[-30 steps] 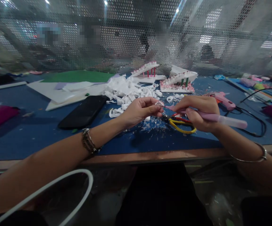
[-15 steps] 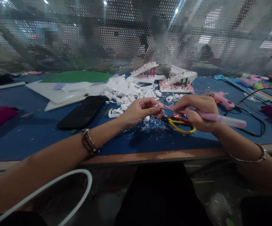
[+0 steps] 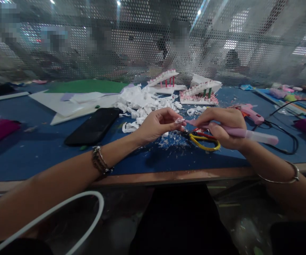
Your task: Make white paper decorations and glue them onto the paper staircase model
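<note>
Between thumb and fingertips, my left hand (image 3: 159,124) pinches a small whitish piece (image 3: 179,121), too small to make out fully. My right hand (image 3: 223,125) is closed around a pink brush pen (image 3: 236,132) with a clear, pale rear end. The pen's tip points left and meets, or nearly meets, the small piece. Just below both hands lies a pair of scissors (image 3: 204,142) with yellow and red handles, partly hidden by my right hand. White shavings (image 3: 170,143) are scattered on the blue tabletop (image 3: 131,161) under my left hand.
White scraps (image 3: 139,101) heap behind my hands. Two small stair models (image 3: 166,83) stand at the back. A black phone (image 3: 93,126) and white sheets (image 3: 59,102) lie left. To the right are a pink glue gun (image 3: 250,112) and its black cable (image 3: 296,138).
The small piece has turned slightly in my left fingertips, and the pen tip has shifted a little against it. Otherwise both hands keep their places.
</note>
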Demonstrator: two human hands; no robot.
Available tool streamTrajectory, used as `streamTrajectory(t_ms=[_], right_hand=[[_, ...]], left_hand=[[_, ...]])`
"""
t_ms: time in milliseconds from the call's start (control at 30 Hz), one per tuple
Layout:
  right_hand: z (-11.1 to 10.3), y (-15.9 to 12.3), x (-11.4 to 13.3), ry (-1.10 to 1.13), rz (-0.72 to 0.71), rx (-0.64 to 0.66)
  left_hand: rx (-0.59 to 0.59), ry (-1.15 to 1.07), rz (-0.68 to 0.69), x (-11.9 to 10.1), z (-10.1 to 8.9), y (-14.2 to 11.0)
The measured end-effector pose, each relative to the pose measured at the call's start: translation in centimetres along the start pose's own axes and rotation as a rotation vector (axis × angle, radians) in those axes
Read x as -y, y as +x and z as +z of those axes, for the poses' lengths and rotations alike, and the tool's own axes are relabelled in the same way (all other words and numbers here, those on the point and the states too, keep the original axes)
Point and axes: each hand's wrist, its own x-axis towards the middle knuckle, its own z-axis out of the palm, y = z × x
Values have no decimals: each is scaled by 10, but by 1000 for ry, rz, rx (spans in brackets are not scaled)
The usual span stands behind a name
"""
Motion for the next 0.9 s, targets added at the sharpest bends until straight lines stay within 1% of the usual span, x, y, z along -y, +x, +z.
streamTrajectory(t_ms=[267, 333, 600, 733, 900], right_hand=[[1, 0, 0, -13, 22, -1], [1, -1, 0, -13, 9, -1], [2, 0, 0, -44, 14, 6], [2, 0, 1, -59, 25, -13], [2, 1, 0, -59, -11, -10]], left_hand=[[-15, 34, 6, -3, 1, -1], [-25, 52, 9, -3, 1, -1], [-49, 109, -10, -4, 1, -1], [-46, 117, -12, -4, 1, -1], [-35, 108, -13, -3, 0, -1]])
